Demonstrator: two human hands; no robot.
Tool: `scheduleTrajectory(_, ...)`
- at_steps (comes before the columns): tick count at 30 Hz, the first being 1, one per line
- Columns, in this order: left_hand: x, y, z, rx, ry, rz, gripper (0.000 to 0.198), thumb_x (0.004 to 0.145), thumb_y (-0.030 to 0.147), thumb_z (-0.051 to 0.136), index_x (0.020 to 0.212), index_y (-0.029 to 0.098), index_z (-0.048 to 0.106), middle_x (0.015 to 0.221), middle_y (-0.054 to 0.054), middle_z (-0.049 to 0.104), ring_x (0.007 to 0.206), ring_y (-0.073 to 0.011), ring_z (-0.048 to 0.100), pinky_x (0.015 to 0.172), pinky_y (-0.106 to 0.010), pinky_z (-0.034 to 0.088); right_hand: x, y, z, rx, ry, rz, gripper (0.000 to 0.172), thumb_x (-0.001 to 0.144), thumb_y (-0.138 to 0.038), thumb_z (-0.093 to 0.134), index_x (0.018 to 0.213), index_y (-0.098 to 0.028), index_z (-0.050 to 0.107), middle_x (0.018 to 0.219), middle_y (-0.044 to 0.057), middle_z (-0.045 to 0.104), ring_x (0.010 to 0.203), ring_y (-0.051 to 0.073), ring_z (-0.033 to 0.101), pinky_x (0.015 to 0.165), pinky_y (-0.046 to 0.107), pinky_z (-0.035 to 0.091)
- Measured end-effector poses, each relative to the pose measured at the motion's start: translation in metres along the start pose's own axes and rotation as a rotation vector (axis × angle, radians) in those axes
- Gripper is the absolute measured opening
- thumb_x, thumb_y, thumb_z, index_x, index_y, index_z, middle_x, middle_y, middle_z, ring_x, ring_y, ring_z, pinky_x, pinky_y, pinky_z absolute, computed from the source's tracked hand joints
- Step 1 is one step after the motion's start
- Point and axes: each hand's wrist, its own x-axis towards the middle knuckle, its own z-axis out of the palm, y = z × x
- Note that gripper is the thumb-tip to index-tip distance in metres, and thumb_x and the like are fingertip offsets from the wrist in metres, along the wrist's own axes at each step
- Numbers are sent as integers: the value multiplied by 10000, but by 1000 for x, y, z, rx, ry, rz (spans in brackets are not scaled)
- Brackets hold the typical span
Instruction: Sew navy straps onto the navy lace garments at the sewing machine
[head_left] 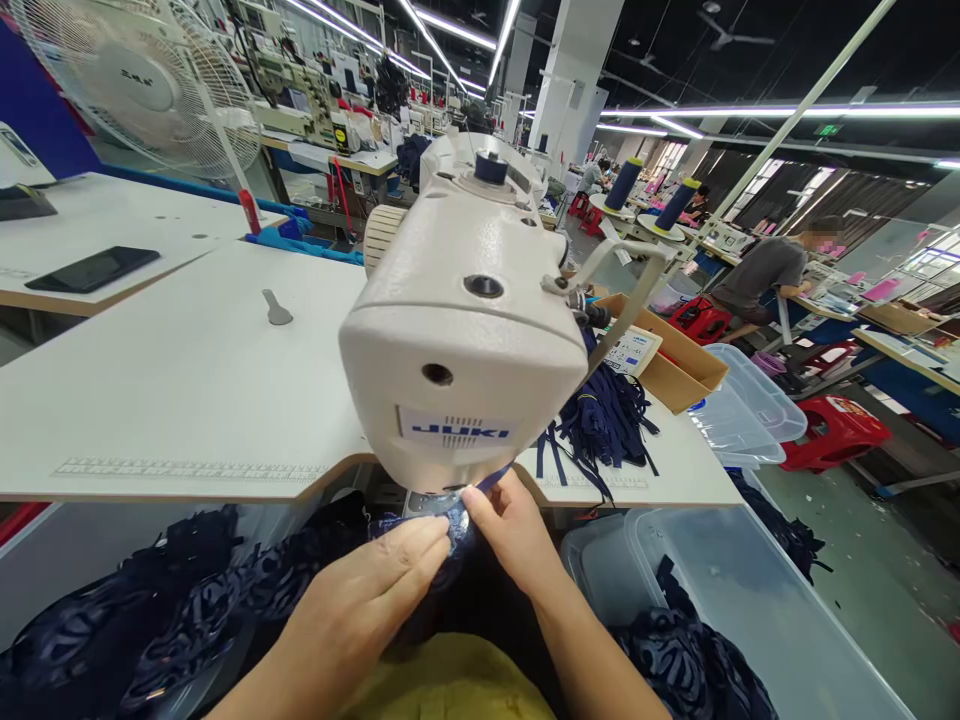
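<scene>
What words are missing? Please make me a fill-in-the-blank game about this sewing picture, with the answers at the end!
1. The brand name on the front of the sewing machine is ____.
2. The left hand and right hand hold fabric that is mostly ____ in colour.
3. The nearest plastic stool on the right is ____ in colour.
4. The phone at far left is ____ in colour.

Missing words: JUKI; blue; red; black.
</scene>
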Motion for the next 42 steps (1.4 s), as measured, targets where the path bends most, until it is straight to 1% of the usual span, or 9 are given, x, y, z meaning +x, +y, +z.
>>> scheduleTrajectory(3, 7, 3, -6, 56, -51, 60, 372, 942, 75, 395, 1256, 175, 566, 1266, -31, 632, 1227, -130, 532, 1094, -282, 394, 1, -1, 3, 83, -20, 23, 326, 833, -256, 615, 1150, -235, 541, 711, -50, 480, 647, 124, 482, 796, 296, 456)
scheduleTrajectory(7, 12, 4, -14, 56, -119, 67, 402, 953, 65, 359, 1289, 186, 544, 1298, -18, 610, 1258, -116, 495, 1102, -250, 376, 3, -4, 2, 153, -66, 44, 313, 839, -240, 605, 1140, -236, 520, 678, -63, 445, 650, 125, 482, 802, 291, 450)
scheduleTrajectory(10, 13, 4, -15, 42, -107, 45, 412, 960, 83, 348, 1315, 200, 522, 1288, -18, 617, 1249, -116, 501, 1110, -257, 363, 4, -4, -1, 139, -89, 45, 271, 844, -228, 597, 1105, -230, 523, 695, -60, 445, 682, 127, 493, 823, 293, 440)
scheduleTrajectory(14, 14, 5, -15, 51, -93, 35, 401, 958, 68, 338, 1268, 186, 564, 1278, -24, 623, 1239, -115, 506, 1138, -283, 313, 5, -7, -5, 81, -124, 64, 239, 852, -221, 586, 1084, -225, 526, 732, -49, 464, 751, 135, 518, 824, 291, 436)
scheduleTrajectory(19, 17, 5, -16, 63, -121, 56, 406, 952, 58, 346, 1284, 184, 544, 1283, -27, 616, 1258, -134, 484, 1125, -313, 343, 6, -12, -6, 51, -149, 38, 248, 856, -216, 584, 1098, -226, 529, 747, -48, 469, 728, 128, 499, 859, 307, 428)
scheduleTrajectory(24, 14, 5, -13, 71, -142, 13, 402, 951, 79, 365, 1291, 202, 542, 1312, -6, 593, 1275, -136, 456, 1115, -291, 346, 7, -15, -8, 48, -172, 35, 249, 854, -215, 590, 1095, -230, 530, 752, -50, 458, 704, 120, 477, 893, 317, 418)
scheduleTrajectory(29, 12, 6, -11, 81, -146, -7, 445, 934, 58, 357, 1310, 223, 528, 1314, -3, 593, 1276, -144, 458, 1107, -298, 357, 6, -16, -9, 40, -185, 37, 220, 853, -222, 590, 1065, -229, 532, 760, -45, 486, 717, 125, 497, 877, 311, 434)
scheduleTrajectory(37, 15, 5, -12, 103, -131, 62, 426, 921, 32, 362, 1274, 172, 555, 1321, -19, 588, 1274, -155, 453, 1123, -305, 303, 7, -20, -9, -8, -181, 34, 173, 851, -307, 590, 989, -232, 517, 754, -39, 506, 733, 146, 526, 839, 314, 448)
scheduleTrajectory(42, 18, 5, -9, 46, -86, 12, 386, 958, 81, 334, 1243, 185, 573, 1273, -10, 620, 1230, -128, 492, 1094, -281, 328, 2, -19, -6, -27, -107, 34, 212, 845, -349, 602, 994, -235, 505, 754, -33, 507, 729, 154, 527, 784, 301, 449)
